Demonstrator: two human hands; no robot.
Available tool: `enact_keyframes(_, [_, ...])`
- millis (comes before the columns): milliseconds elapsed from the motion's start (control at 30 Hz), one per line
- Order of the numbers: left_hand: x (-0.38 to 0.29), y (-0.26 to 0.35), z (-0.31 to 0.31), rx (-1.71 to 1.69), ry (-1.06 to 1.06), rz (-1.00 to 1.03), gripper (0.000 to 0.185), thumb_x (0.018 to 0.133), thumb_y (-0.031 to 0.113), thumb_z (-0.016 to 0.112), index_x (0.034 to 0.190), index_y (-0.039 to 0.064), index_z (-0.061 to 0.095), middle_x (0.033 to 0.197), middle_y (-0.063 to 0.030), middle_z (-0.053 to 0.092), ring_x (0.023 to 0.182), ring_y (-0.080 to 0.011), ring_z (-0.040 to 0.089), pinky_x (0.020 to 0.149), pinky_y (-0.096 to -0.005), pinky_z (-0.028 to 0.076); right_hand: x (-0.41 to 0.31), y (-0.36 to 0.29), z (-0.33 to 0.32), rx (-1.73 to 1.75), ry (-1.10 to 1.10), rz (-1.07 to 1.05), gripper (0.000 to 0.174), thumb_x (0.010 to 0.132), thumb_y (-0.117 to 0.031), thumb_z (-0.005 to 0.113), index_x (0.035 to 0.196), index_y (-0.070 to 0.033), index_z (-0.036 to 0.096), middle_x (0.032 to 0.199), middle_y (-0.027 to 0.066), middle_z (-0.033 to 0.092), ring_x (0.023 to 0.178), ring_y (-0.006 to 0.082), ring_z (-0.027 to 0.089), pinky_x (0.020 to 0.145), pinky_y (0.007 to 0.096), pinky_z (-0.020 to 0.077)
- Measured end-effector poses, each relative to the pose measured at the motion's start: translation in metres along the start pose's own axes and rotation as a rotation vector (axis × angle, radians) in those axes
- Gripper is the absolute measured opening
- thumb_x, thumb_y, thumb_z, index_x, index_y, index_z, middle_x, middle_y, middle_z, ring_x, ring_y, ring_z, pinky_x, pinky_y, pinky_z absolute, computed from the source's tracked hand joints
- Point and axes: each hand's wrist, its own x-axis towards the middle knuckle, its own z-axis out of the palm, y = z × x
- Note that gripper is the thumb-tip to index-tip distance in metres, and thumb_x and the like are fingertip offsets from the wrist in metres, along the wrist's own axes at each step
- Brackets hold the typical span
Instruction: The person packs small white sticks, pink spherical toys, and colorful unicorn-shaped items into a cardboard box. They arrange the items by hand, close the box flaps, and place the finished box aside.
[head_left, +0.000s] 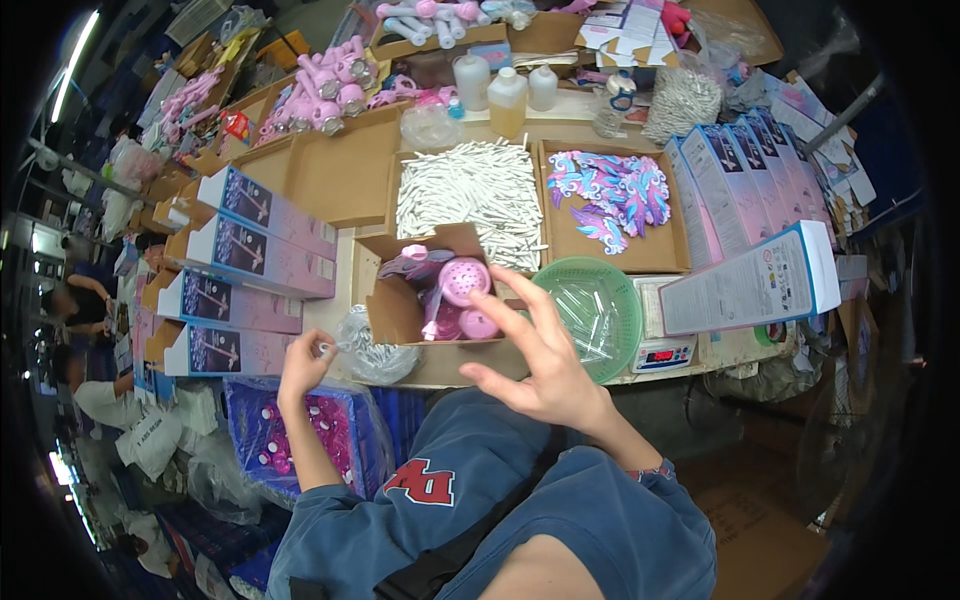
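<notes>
My left hand (301, 369) is beside the clear plastic bag of small metallic-looking pieces (379, 356), its thumb and fingers pinched around a small white piece (324, 348). With fingers spread, my right hand (544, 360) hovers at the right edge of an open cardboard box (394, 319). Its fingertips are close to a pink perforated round part (464, 280) inside; whether they touch it I cannot tell. A second pink round part (478, 323) and a purple-pink wing-shaped piece (420, 264) also lie in that box.
Behind are trays of white sticks (469, 196) and printed wing pieces (611, 191). A green basket (631, 322) holds clear tubes, beside a digital scale (664, 355). Printed cartons stand left (240, 315) and right (742, 187); one leans (750, 281). A blue crate (367, 427) sits below.
</notes>
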Motion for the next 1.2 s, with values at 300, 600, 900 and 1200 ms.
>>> enact_keyframes(300, [-0.005, 0.046, -0.008, -0.034, 0.190, 0.168, 0.030, 0.089, 0.017, 0.074, 0.113, 0.003, 0.063, 0.106, -0.0174, 0.068, 0.097, -0.0266, 0.066, 0.089, -0.0346, 0.050, 0.004, 0.006, -0.014, 0.042, 0.149, 0.067, 0.060, 0.089, -0.027, 0.074, 0.136, 0.002, 0.051, 0.140, 0.0212, 0.051, 0.124, 0.0308, 0.053, 0.104, 0.0394, 0.0422])
enact_keyframes(600, [0.002, 0.223, -0.080, -0.413, 0.179, 0.664, 0.027, 0.086, 0.009, 0.075, 0.110, 0.003, 0.065, 0.092, -0.0078, 0.071, 0.088, -0.0173, 0.068, 0.081, -0.0320, 0.052, 0.035, -0.017, -0.023, -0.071, 0.068, -0.072, 0.018, 0.080, -0.001, 0.075, 0.097, -0.003, 0.072, 0.107, 0.0129, 0.068, 0.099, 0.0304, 0.066, 0.087, 0.0379, 0.0509])
enact_keyframes(900, [0.011, 0.266, -0.094, 0.064, 0.096, 0.795, 0.026, 0.084, 0.011, 0.071, 0.106, 0.008, 0.057, 0.069, -0.0084, 0.064, 0.067, -0.0293, 0.066, 0.061, -0.0402, 0.050, 0.124, -0.029, -0.044, -0.301, -0.730, -0.329, 0.032, 0.078, -0.003, 0.069, 0.110, -0.008, 0.071, 0.108, 0.0086, 0.071, 0.091, 0.0306, 0.068, 0.078, 0.0386, 0.0546])
enact_keyframes(1200, [-0.003, 0.245, -0.098, 0.017, 0.172, 0.766, 0.020, 0.087, 0.015, 0.072, 0.104, 0.010, 0.063, 0.077, -0.0017, 0.067, 0.079, -0.0221, 0.065, 0.077, -0.0352, 0.045, 0.139, -0.022, -0.014, -0.423, -1.113, -0.317, 0.031, 0.073, -0.004, 0.068, 0.104, -0.008, 0.072, 0.095, 0.0093, 0.071, 0.084, 0.0324, 0.068, 0.074, 0.0420, 0.0550])
